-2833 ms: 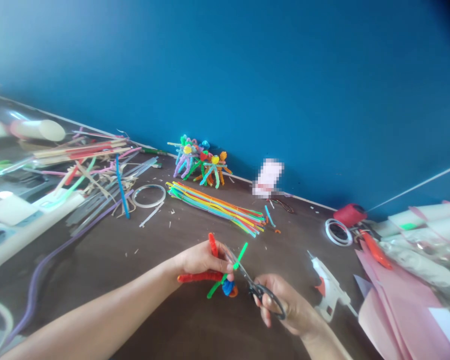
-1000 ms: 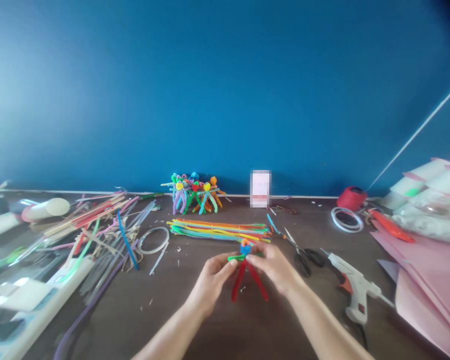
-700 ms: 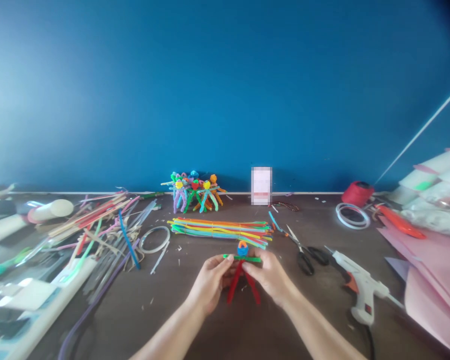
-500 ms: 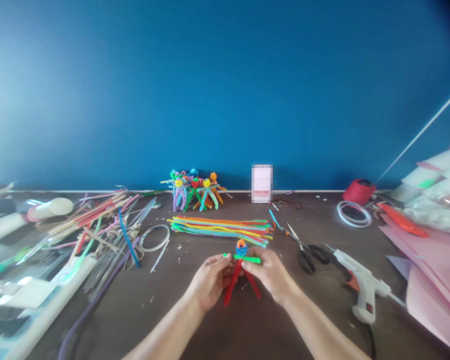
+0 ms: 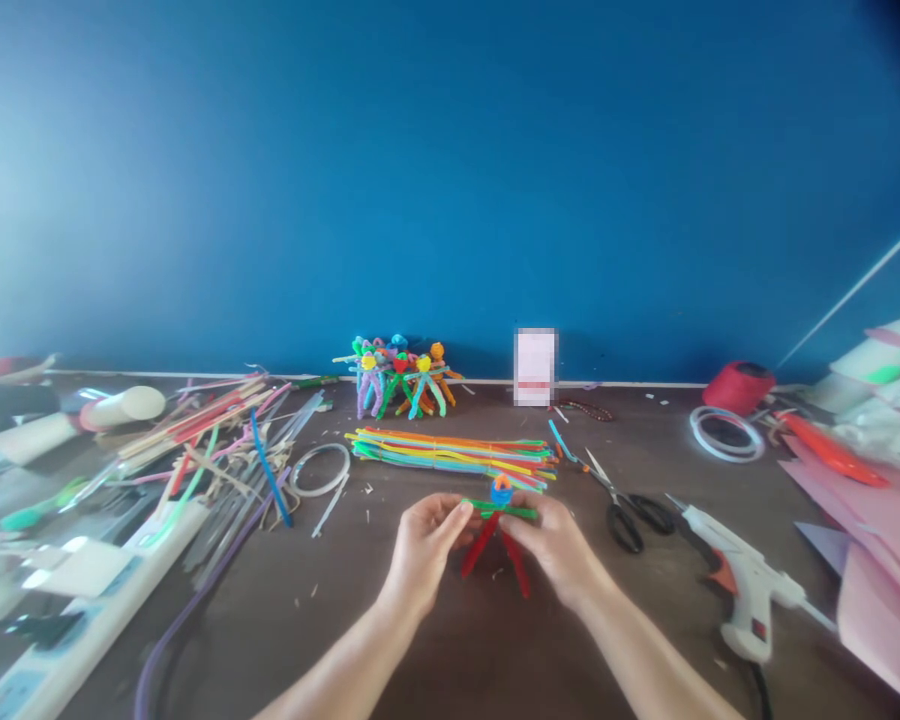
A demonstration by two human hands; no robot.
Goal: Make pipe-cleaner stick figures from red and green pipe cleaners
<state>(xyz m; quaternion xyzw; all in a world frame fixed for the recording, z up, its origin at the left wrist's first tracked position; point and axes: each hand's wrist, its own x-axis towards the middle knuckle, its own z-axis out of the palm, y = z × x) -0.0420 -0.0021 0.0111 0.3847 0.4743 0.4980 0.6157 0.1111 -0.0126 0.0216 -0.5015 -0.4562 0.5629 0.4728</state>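
Observation:
Between both hands is a small pipe-cleaner figure (image 5: 501,492), upright, with an orange-topped blue head, green arms and red legs spread apart. My left hand (image 5: 426,545) pinches the green arm on the left between thumb and fingers. On the other side my right hand (image 5: 544,540) grips the figure near its right green arm; some fingertips are hidden behind it. Just beyond the figure lies a tied bundle of coloured pipe cleaners (image 5: 450,455). Black-handled scissors (image 5: 622,508) rest partly open to the right of my right hand.
Several finished-looking pipe-cleaner figures (image 5: 401,378) stand by the blue wall. At right are a white glue gun (image 5: 750,580), a tape ring (image 5: 726,436), a red thread spool (image 5: 738,388) and pink sheets (image 5: 877,570). Loose sticks (image 5: 195,420) and a power strip (image 5: 97,610) fill the left.
The scissors left my right hand and now lie on the table. The figure, earlier tilted in my left hand, is upright between both hands. Lately the hands shifted only slightly.

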